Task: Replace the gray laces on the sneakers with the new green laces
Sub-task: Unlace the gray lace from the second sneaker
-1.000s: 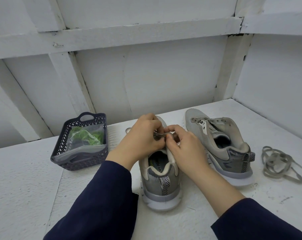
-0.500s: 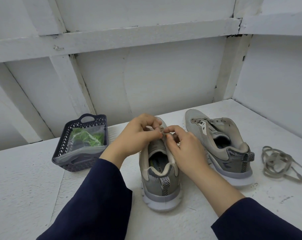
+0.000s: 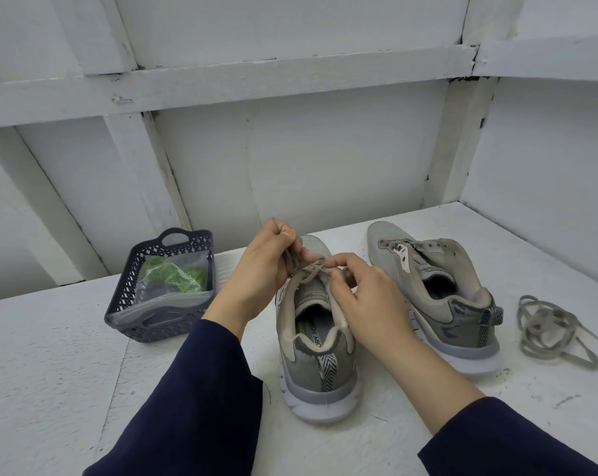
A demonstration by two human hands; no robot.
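Observation:
A gray sneaker [image 3: 316, 355] stands heel toward me at the middle of the white shelf. Its gray lace [image 3: 308, 269] is still threaded near the toe end. My left hand [image 3: 266, 269] grips a bunch of that lace above the eyelets. My right hand [image 3: 363, 297] pinches the lace at the shoe's right eyelet row. A second gray sneaker [image 3: 435, 290], with no lace, stands to the right. A loose gray lace [image 3: 551, 324] lies coiled at the far right. Green laces [image 3: 174, 276] sit in a clear bag inside a dark basket [image 3: 146, 324] at left.
White walls with beams close the shelf [image 3: 50, 372] behind and on the right. The basket stands near the back wall on the left.
My left hand has pulled a length of gray lace up and out of the eyelets. My right hand has shifted a little along the right eyelet row.

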